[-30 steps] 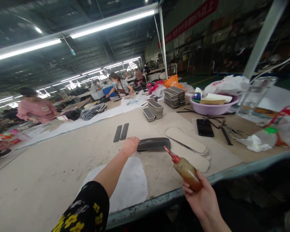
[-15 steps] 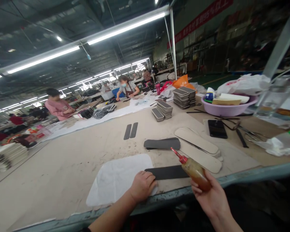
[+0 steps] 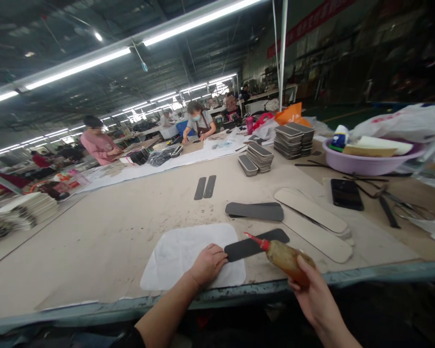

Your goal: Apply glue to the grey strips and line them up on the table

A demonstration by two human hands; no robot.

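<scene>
My right hand (image 3: 313, 290) is wrapped round a squeeze bottle (image 3: 283, 256) of amber-brown liquid, its red nozzle tilted up and to the left. The bottle is held above a dark grey rounded strip (image 3: 244, 247) and covers a little of it. My left hand (image 3: 208, 265) has its fingers together on the strip's left end; the thumb is hidden. Under that hand lies a white sheet (image 3: 174, 256), and the strip's left part overlaps its edge. Beyond are more dark strips (image 3: 255, 211), loosely stacked, and beige rounded pieces (image 3: 315, 227) to their right.
Two small dark strips (image 3: 205, 187) lie mid-table. Stacks of edged pieces (image 3: 288, 141) stand farther back. On the right are a purple basin (image 3: 366, 163), a phone (image 3: 347, 194) and scissors (image 3: 406, 205). Two co-workers (image 3: 199, 123) (image 3: 98, 140) stand across the table.
The dark strip has turned, its right end now farther from the table edge, with my left hand still at its left end. The bottle's nozzle has dropped lower and left over the strip. The view has shifted.
</scene>
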